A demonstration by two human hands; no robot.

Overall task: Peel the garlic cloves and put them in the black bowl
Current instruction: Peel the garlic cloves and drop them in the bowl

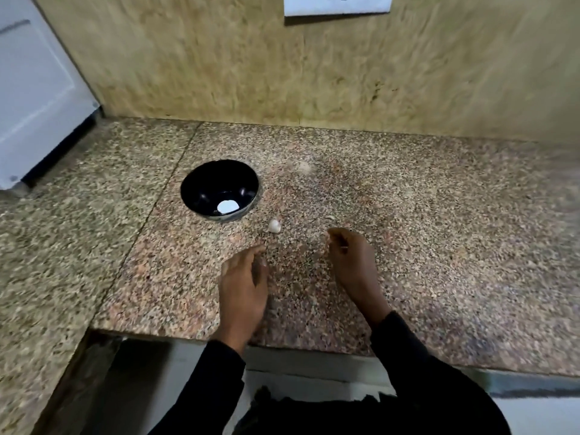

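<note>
Garlic clove [274, 226], white and unpeeled, lies just beside black bowl [201, 180].

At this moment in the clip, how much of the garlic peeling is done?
Done: one white piece, seemingly a peeled clove, lies in the black bowl. In hand: the right hand has curled fingers; whether they pinch anything is unclear. The left hand is open, holding nothing. Left: one garlic clove lies on the counter beside the bowl.

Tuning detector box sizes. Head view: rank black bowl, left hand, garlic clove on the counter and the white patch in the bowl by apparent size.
1. black bowl and left hand: look alike, hand nearer, so unranked
2. white patch
3. garlic clove, only slightly smaller
</note>
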